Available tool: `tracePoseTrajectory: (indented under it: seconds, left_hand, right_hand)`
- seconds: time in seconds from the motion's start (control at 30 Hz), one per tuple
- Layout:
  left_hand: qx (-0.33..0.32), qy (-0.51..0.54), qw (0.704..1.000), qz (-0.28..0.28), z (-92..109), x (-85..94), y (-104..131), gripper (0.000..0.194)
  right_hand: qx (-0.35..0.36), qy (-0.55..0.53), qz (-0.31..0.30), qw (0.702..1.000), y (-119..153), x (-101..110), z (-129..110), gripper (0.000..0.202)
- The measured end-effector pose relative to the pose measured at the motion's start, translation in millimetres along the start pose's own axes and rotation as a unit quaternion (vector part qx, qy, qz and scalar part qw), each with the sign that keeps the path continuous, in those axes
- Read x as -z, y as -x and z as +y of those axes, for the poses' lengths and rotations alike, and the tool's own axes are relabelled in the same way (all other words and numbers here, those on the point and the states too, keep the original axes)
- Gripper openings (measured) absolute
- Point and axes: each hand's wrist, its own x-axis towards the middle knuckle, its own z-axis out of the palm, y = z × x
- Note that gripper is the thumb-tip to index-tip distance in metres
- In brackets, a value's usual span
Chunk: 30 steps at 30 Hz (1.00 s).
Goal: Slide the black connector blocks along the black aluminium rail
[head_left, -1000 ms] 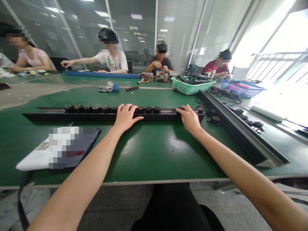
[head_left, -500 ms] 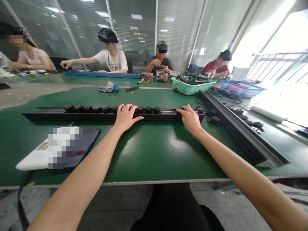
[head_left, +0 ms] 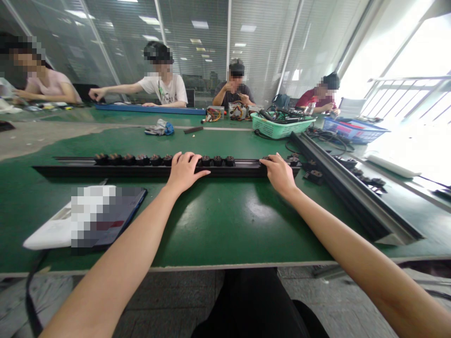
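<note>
- In the head view, the black channel (head_left: 232, 172) is lying crosswise on the green surface (head_left: 225, 220) in front of you, and a row of black round pieces (head_left: 217, 161) is standing along it.
- Your left hand (head_left: 186, 172) is resting over the middle of that row; its thumb is spreading away from the fingers along the near wall — you are covering what lies beneath, so I cannot tell if the grip is clamping a piece.
- Your right hand (head_left: 280, 172) is reaching onto the channel near its right end, its fingertips meeting at a dark piece — too small to tell if the grip is closing on it.
- Between your hands, a bare stretch of the channel is showing.
- Just beyond its right end, loose black pieces (head_left: 313, 176) are lying beside a second channel (head_left: 352, 190), which is slanting toward you.
- Farther back, a green basket (head_left: 282, 128) is holding tangled cables.
</note>
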Motion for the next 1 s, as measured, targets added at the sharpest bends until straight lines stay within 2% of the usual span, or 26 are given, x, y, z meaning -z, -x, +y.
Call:
tracePoseTrajectory:
  seconds: [0.6, 1.0]
  left_hand:
    - [0.006, 0.014, 1.000, 0.001, 2.2, 1.3, 0.4, 0.056]
    - [0.006, 0.020, 1.000, 0.002, 1.7, 1.7, 0.7, 0.057]
  right_hand:
    - [0.001, 0.015, -0.008, 1.000, -0.4, 3.2, 0.9, 0.049]
    - [-0.019, -0.005, 0.011, 1.000, 1.5, 2.7, 0.9, 0.052]
